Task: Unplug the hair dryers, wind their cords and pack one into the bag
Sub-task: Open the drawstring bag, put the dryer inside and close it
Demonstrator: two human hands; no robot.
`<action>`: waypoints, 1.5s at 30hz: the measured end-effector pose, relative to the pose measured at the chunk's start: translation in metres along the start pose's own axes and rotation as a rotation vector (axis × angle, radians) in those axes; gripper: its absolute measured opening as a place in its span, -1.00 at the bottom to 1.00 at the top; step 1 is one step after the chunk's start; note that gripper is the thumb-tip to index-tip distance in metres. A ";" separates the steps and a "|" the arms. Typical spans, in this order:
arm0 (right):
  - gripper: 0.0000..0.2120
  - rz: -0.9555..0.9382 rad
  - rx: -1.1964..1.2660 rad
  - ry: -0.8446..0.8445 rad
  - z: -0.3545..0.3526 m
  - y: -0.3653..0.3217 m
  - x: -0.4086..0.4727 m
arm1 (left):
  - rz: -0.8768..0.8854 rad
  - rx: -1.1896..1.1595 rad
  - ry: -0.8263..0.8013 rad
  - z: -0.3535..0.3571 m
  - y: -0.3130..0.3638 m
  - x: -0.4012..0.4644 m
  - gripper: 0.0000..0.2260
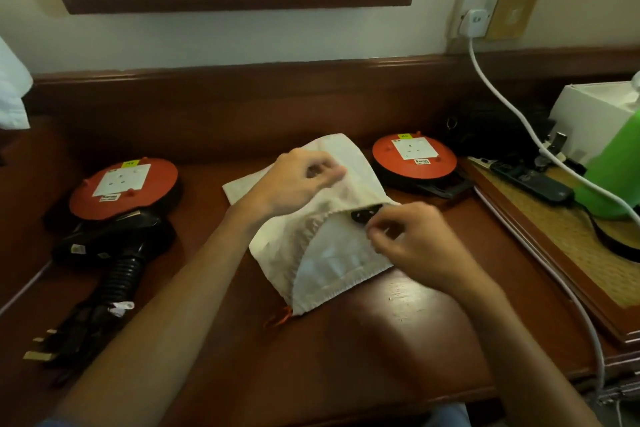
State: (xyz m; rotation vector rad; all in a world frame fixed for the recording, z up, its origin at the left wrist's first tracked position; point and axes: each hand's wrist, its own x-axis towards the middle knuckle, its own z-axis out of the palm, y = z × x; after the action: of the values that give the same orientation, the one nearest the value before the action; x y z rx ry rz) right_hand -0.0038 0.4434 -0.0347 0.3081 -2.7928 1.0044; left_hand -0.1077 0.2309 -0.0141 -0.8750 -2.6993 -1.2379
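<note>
Your right hand's fingers (377, 236) pinch the near lip of the white drawstring bag (325, 253) while your left hand (298, 180) grips its upper layer, and the black hair dryer (366, 213) peeks out just beyond your right fingertips, lying crosswise in the mouth.

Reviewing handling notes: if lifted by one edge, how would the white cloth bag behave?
The white cloth bag would probably sag, since it already creases under the left hand. A dark item at its mouth, near the right hand, might slide out.
</note>
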 end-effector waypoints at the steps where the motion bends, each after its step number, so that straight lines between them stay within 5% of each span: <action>1: -0.91 -0.036 0.088 0.052 -0.016 -0.003 -0.001 | -0.083 -0.028 0.096 0.006 -0.020 -0.004 -0.81; 4: -0.89 -0.094 0.144 0.290 -0.035 -0.002 0.037 | -0.397 0.127 0.293 0.027 -0.076 -0.008 -0.76; 7: -0.84 -0.026 0.040 0.349 -0.015 0.015 0.109 | -0.640 0.392 0.106 0.043 -0.116 -0.016 -0.57; 13: -0.69 -0.269 -0.621 -0.208 0.069 0.041 0.180 | -0.602 0.496 0.005 0.054 -0.137 -0.029 -0.27; 21: -0.41 -0.164 -0.998 -0.277 0.099 0.053 0.172 | -0.573 0.637 -0.078 0.052 -0.147 -0.029 -0.23; 31: -0.40 -0.008 -0.964 -0.245 0.115 0.057 0.167 | -0.558 0.698 -0.129 0.033 -0.157 -0.021 -0.21; 37: -0.42 0.028 -0.673 -0.319 0.104 0.047 0.164 | -0.561 0.633 -0.212 0.006 -0.166 -0.013 -0.24; 40: -0.43 0.005 -0.675 -0.268 0.101 0.043 0.151 | -0.560 0.558 -0.065 -0.004 -0.142 -0.032 -0.38; 45: -0.49 -0.109 -0.490 -0.074 0.116 0.017 0.115 | -0.678 0.589 0.480 -0.028 -0.094 -0.119 -0.57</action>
State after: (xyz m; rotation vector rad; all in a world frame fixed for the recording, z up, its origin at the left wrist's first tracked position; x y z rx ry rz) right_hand -0.1277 0.3659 -0.1082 0.4264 -2.9276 0.2704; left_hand -0.0609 0.1052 -0.0910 0.3818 -2.7277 -0.4986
